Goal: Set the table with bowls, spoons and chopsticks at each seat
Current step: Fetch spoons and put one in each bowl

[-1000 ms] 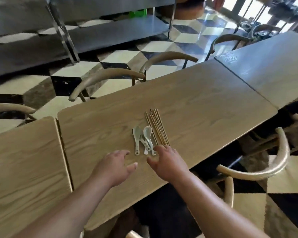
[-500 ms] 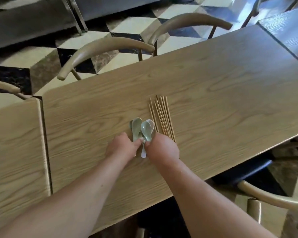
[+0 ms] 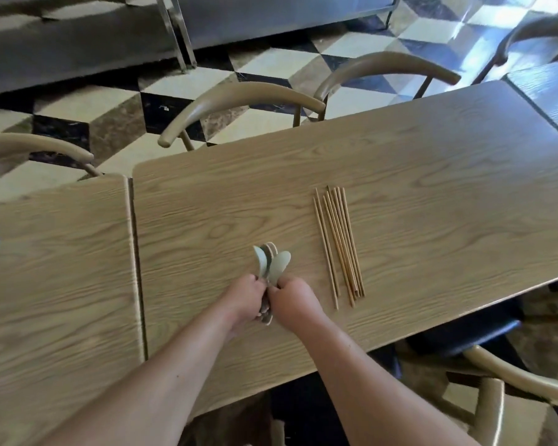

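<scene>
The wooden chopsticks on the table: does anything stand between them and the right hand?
Nothing visible does. Only bare wooden tabletop lies between the right hand and the bundle of thin wooden chopsticks. That hand and the left hand grip the pale green spoons.

Left hand (image 3: 244, 296) and right hand (image 3: 295, 299) close together, backs upward, fingers curled round the spoons (image 3: 273, 265).

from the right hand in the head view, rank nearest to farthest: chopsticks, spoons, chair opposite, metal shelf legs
1. spoons: held in the right hand itself.
2. chopsticks: flat on the table just to its right.
3. chair opposite: past the table's far edge.
4. shelf legs: on the floor beyond that chair, at the top of the view.
</scene>
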The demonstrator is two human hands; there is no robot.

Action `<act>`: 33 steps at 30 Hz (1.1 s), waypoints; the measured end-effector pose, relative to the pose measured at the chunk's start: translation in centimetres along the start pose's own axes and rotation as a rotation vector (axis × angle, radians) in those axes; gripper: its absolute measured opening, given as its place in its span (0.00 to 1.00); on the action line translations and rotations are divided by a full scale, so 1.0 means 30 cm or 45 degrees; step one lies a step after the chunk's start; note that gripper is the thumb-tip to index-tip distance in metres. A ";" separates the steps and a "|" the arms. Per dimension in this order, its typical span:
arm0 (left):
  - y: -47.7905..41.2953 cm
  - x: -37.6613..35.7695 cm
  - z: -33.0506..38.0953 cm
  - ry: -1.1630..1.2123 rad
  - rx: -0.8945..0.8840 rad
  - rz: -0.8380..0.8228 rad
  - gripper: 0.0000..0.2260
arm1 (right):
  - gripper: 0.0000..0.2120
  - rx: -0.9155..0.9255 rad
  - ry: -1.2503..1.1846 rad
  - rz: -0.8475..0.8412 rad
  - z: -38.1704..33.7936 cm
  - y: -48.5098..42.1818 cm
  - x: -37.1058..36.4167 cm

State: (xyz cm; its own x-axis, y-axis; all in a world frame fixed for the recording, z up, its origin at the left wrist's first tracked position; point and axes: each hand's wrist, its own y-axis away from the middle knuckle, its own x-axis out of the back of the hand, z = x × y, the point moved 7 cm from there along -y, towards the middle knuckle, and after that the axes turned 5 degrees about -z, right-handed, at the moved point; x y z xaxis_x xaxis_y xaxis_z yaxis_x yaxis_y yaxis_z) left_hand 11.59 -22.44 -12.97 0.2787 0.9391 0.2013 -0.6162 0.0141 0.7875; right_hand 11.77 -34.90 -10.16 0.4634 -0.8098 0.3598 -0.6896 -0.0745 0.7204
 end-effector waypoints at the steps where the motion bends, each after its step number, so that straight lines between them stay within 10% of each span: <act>1: 0.038 0.022 -0.022 0.102 -0.008 0.002 0.13 | 0.11 0.038 -0.019 0.001 -0.021 0.024 -0.036; 22: 0.928 1.244 -0.798 0.777 -0.341 0.331 0.15 | 0.11 0.406 0.215 -0.301 -0.806 0.676 -1.363; 33: 0.937 1.440 -1.088 0.923 -0.197 0.423 0.15 | 0.11 0.427 0.320 -0.337 -0.894 0.605 -1.581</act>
State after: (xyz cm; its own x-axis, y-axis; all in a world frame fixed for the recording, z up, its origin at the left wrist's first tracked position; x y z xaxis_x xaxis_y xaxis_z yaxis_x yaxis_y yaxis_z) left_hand -17.74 29.72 -1.16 -0.4507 0.8908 -0.0589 -0.6926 -0.3072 0.6526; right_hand -7.79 17.75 1.73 0.7383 -0.5756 0.3515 -0.6519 -0.4754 0.5908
